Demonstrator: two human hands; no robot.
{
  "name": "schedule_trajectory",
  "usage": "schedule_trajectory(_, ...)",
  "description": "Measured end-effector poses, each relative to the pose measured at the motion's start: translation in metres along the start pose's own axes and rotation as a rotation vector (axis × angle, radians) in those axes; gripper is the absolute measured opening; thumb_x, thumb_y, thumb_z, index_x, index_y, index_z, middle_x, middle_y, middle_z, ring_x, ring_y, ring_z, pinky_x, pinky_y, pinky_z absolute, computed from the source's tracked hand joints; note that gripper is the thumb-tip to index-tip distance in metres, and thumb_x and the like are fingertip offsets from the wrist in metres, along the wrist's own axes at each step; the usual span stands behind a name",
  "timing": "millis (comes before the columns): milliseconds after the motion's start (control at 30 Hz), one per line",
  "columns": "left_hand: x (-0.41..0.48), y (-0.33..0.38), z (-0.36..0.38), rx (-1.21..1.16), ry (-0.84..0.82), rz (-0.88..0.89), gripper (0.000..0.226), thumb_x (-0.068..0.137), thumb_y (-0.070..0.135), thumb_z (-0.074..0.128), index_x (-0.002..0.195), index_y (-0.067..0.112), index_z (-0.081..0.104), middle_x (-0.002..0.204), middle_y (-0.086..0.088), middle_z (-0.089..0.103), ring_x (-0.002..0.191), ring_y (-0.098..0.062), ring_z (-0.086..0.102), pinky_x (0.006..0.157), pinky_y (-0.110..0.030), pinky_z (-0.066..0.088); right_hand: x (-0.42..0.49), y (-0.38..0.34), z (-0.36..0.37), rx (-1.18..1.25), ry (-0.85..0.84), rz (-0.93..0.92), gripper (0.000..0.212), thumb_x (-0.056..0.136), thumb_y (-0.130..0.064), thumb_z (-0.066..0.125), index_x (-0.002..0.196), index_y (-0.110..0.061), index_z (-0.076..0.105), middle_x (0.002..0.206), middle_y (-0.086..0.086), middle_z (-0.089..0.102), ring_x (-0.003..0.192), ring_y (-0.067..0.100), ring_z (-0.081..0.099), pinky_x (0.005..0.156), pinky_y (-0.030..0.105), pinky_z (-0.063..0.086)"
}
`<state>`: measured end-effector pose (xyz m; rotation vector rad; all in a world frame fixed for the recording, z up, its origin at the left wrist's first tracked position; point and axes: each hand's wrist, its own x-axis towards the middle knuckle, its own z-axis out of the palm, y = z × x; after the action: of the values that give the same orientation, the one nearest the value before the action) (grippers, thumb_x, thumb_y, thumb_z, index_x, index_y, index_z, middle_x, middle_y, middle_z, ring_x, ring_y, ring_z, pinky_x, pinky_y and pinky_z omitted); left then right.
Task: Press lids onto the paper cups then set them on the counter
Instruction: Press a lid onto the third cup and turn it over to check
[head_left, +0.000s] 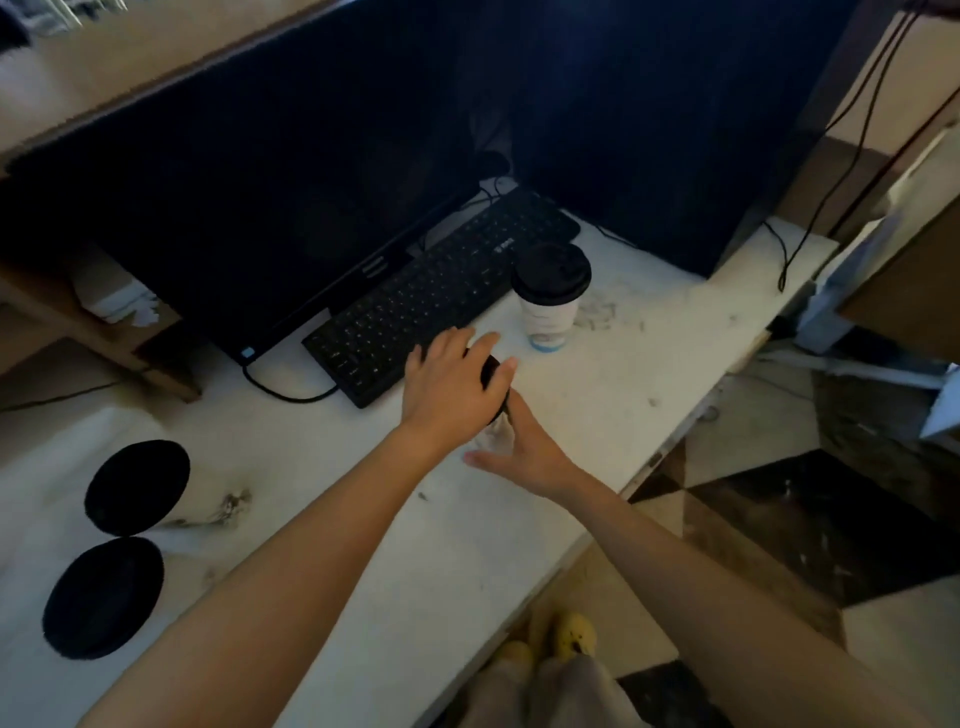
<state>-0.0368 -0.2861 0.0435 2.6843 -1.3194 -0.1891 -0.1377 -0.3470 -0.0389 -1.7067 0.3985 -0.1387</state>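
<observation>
A paper cup (493, 434) stands on the counter (597, 415), mostly hidden under both hands. Its black lid (491, 370) is covered by the left hand (449, 387), palm down, fingers spread flat. The cup wall is cradled by the right hand (524, 449), fingers loosely curved around it. Judged light, thin-walled, easily crushed: best steadied low on the side, pressed evenly at the rim. A capped cup (550, 296) stands beside the keyboard (415, 306); two spare lids (136, 487) lie well apart.
</observation>
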Motion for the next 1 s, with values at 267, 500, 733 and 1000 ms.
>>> schedule_trajectory(267,0.001,0.002,0.004,0.085,0.057,-0.025,0.054,0.088,0.050,0.022,0.127,0.024,0.050,0.128,0.001,0.050,0.117,-0.020,0.046,0.091,-0.042,0.038,0.029,0.018,0.006,0.064,0.065,-0.092,0.088,0.069,-0.014,0.083,0.134,-0.025,0.024,0.126,-0.021,0.041,0.115,-0.022,0.040,0.094,0.004,0.035)
schedule_trajectory(500,0.002,0.004,-0.008,0.041,-0.072,-0.031,0.044,0.094,0.047,0.037,0.131,0.025,0.044,0.135,0.000,0.043,0.124,-0.021,0.038,0.101,-0.045,0.033,0.029,0.012,0.006,0.046,0.065,-0.109,0.086,0.069,-0.020,0.083,0.137,-0.016,0.030,0.132,-0.004,0.048,0.113,-0.008,0.048,0.092,0.007,0.041)
schedule_trajectory(733,-0.002,0.004,-0.015,0.140,-0.110,0.075,0.066,0.073,0.058,0.031,0.123,0.018,0.046,0.123,-0.005,0.047,0.112,-0.025,0.042,0.093,-0.041,0.036,0.030,0.011,0.004,0.006,0.083,-0.096,0.084,0.068,-0.019,0.084,0.135,-0.015,0.034,0.121,-0.011,0.048,0.104,-0.005,0.050,0.081,0.002,0.040)
schedule_trajectory(1000,0.000,-0.002,-0.007,0.166,-0.086,0.092,0.083,0.060,0.064,0.020,0.126,0.020,0.043,0.120,-0.001,0.045,0.112,-0.021,0.041,0.091,-0.036,0.034,0.044,0.026,-0.001,0.011,-0.022,-0.141,0.083,0.066,-0.021,0.085,0.132,-0.014,0.036,0.116,-0.015,0.051,0.101,-0.006,0.054,0.085,0.010,0.046)
